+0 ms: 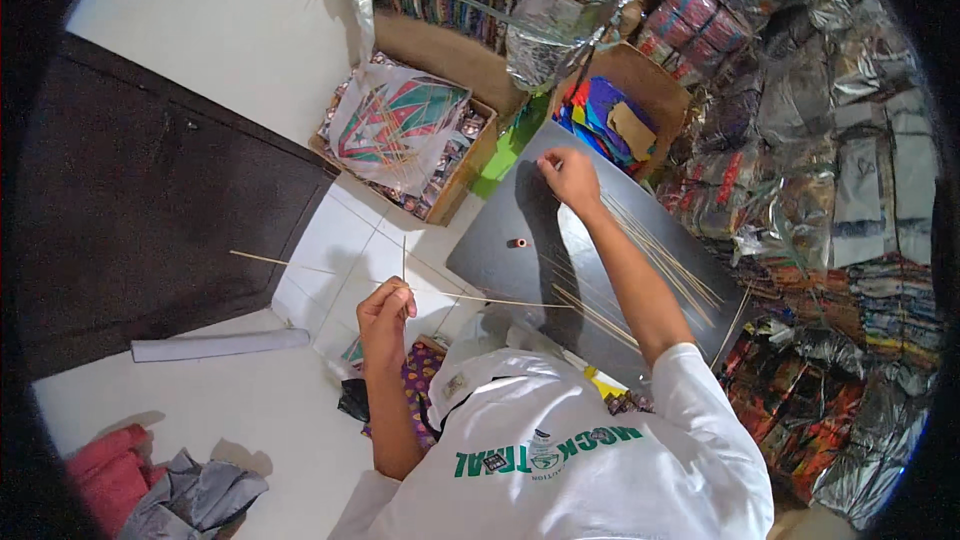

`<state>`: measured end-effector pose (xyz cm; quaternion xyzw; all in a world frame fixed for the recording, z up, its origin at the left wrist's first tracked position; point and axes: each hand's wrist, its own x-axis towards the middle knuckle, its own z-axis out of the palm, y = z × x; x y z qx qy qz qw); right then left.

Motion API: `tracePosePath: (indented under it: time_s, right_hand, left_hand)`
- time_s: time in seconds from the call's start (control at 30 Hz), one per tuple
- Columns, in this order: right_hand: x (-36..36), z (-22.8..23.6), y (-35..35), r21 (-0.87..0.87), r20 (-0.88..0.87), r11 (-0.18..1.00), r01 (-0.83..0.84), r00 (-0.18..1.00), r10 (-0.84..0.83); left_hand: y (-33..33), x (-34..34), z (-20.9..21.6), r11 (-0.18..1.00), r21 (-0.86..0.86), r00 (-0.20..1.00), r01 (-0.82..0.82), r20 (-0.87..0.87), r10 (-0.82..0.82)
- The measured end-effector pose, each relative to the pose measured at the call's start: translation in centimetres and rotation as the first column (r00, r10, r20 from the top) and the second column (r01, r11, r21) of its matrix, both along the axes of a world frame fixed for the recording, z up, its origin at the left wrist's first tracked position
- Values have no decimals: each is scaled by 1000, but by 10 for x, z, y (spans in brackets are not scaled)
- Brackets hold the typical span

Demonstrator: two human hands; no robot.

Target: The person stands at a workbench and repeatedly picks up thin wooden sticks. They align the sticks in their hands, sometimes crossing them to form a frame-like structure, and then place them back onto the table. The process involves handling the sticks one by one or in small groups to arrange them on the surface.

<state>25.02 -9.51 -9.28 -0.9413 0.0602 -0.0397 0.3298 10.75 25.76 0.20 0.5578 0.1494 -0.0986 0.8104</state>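
My left hand (383, 318) pinches two thin bamboo sticks (480, 299) where they cross. One is long and spreads far to both sides; the other points upward from the fingertips. Over the far part of the dark grey tabletop (490, 250), my right hand (570, 180) is raised with its fingers curled together. Whatever it may hold is too small to make out. A small reddish spool (518, 242) stands on the tabletop between the hands. More bamboo sticks (665, 260) lie beside and under my right forearm, with another bunch (597, 318) closer to me.
Beyond the table stands a cardboard box (466, 165) topped with a printed plastic sheet (375, 125) and loose sticks. Another box (662, 90) holds colourful sheets. Plastic-wrapped bundles (790, 150) are stacked along the right. Crumpled cloths (190, 495) lie at lower left, near a dark door (150, 200).
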Motion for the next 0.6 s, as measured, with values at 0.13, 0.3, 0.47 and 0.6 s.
tracePosePath:
  time_s: [0.13, 0.3, 0.47, 0.6]
  right_hand:
    - [38, -29, 6, -228, -25, 974, 21, 999, -27]
    - [52, -39, 13, -458, -77, 888, -31, 997, -4]
    - [51, -47, 14, -453, -22, 891, -42, 999, 36]
    - [53, -62, 13, -522, -10, 848, -86, 995, 95]
  left_hand:
    - [7, 7, 4, 998, 6, 997, -69, -27, 69]
    - [24, 9, -2, 992, 36, 990, -121, -62, 123]
    - [30, 18, -7, 995, 37, 993, -96, -67, 99]
    - [27, 29, -5, 996, 57, 997, -63, -46, 66]
